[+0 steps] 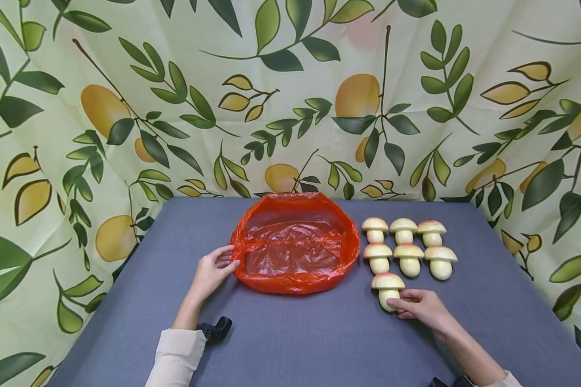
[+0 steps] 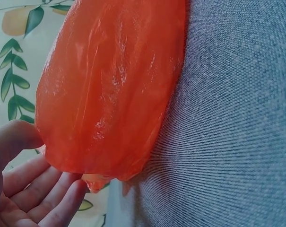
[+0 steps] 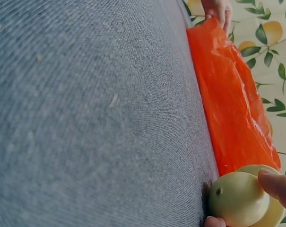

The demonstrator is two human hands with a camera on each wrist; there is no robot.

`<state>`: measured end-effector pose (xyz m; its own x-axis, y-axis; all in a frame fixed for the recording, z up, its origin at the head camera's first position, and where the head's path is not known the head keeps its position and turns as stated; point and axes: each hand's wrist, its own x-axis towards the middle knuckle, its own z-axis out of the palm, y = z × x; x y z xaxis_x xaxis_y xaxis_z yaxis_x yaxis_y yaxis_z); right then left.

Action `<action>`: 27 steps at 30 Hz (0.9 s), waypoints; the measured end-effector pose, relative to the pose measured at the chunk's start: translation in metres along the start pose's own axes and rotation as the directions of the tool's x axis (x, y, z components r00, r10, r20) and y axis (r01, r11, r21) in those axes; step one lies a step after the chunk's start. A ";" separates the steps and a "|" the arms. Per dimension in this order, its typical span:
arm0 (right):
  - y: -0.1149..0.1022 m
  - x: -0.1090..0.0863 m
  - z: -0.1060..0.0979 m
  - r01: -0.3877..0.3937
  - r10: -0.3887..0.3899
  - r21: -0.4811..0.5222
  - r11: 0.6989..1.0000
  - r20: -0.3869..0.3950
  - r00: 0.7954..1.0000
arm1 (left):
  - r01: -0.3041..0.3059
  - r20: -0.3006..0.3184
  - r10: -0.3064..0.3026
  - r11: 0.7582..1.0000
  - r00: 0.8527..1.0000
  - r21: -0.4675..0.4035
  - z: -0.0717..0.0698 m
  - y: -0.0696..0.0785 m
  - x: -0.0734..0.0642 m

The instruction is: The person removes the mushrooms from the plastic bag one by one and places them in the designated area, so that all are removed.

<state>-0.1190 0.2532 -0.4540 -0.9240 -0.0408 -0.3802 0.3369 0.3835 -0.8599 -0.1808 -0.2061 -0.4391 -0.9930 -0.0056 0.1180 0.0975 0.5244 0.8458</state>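
A red plastic bag [image 1: 295, 284] sits on the table with its mouth spread wide and facing up. At its left rim my left hand [image 1: 215, 270] pinches the edge, the thumb [image 2: 15, 137] on one side and the fingers on the other. My right hand [image 1: 423, 307] grips the stem of a toy mushroom [image 1: 388, 281] with a reddish-yellow cap, right of the bag. In the right wrist view, the round pale stem end [image 3: 239, 198] shows between thumb and finger. Whether that mushroom touches the table cannot be told.
Several more mushrooms stand in two rows behind the held one, among them a front-row middle mushroom [image 1: 409, 260]. The table [image 1: 309, 338] has a grey-blue cloth. A leaf-and-fruit patterned curtain [image 1: 290, 107] rises behind and at both sides. A black wrist device [image 1: 216, 329] sits by the left sleeve.
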 end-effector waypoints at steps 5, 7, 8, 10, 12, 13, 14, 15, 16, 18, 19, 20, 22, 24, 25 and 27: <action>-0.003 0.002 -0.001 -0.001 0.001 0.005 1.000 -0.021 1.000 | -0.016 -0.003 0.016 0.999 1.000 0.042 0.002 0.004 0.005; -0.003 0.002 -0.002 -0.003 0.003 -0.002 1.000 -0.025 1.000 | -0.026 -0.008 0.026 0.998 1.000 0.060 0.003 0.004 0.007; -0.004 0.003 -0.002 -0.004 0.004 -0.006 1.000 -0.026 1.000 | -0.031 -0.011 0.031 0.997 0.999 0.065 0.003 0.004 0.007; -0.004 0.004 -0.002 -0.003 0.003 -0.015 1.000 -0.027 1.000 | -0.043 -0.022 0.044 0.997 0.999 0.066 0.003 0.003 0.008; -0.005 0.005 -0.001 0.004 -0.005 -0.022 1.000 -0.029 1.000 | -0.054 -0.032 0.057 0.997 0.998 0.063 0.002 0.002 0.009; -0.006 0.006 0.000 0.004 -0.005 -0.023 1.000 -0.034 0.999 | -0.060 -0.034 0.062 0.996 0.997 0.059 0.001 0.002 0.009; -0.006 0.006 0.001 0.008 -0.009 -0.022 1.000 -0.036 0.999 | -0.067 -0.036 0.069 0.996 0.997 0.058 0.001 0.002 0.009; -0.007 0.007 0.001 0.009 -0.010 -0.020 1.000 -0.040 0.999 | -0.070 -0.037 0.072 0.996 0.997 0.057 0.000 0.002 0.009; -0.007 0.008 0.002 0.016 -0.017 -0.020 1.000 -0.040 0.999 | -0.070 -0.038 0.073 0.996 0.997 0.057 0.000 0.002 0.009; -0.008 0.009 0.002 0.027 -0.028 -0.018 0.999 -0.041 0.999 | -0.076 -0.039 0.078 0.995 0.996 0.065 -0.001 0.002 0.009; -0.009 0.009 0.002 0.032 -0.033 -0.016 0.999 -0.041 0.999 | -0.079 -0.040 0.081 0.995 0.996 0.066 -0.001 0.002 0.009; -0.009 0.009 0.002 0.035 -0.035 -0.016 0.999 -0.039 0.999 | -0.086 -0.041 0.089 0.994 0.995 0.074 -0.001 0.003 0.009; -0.009 0.009 0.001 0.041 -0.042 -0.023 0.999 -0.035 0.999 | -0.090 -0.047 0.094 0.993 0.994 0.083 -0.002 0.004 0.008; -0.008 0.008 0.000 0.039 -0.040 -0.027 0.999 -0.031 0.999 | -0.096 -0.056 0.102 0.991 0.993 0.095 -0.004 0.005 0.008; -0.008 0.007 -0.003 0.036 -0.036 -0.031 0.999 -0.026 0.999 | -0.101 -0.063 0.108 0.990 0.992 0.102 -0.005 0.006 0.008; -0.008 0.006 -0.009 0.027 -0.028 -0.059 0.998 -0.025 0.999 | -0.116 -0.077 0.127 0.985 0.989 0.128 -0.007 0.007 0.009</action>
<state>-0.1292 0.2584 -0.4461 -0.9374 -0.0290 -0.3471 0.3007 0.4357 -0.8484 -0.1890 -0.2086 -0.4281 -0.9645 -0.0048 0.2639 0.2029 0.6263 0.7527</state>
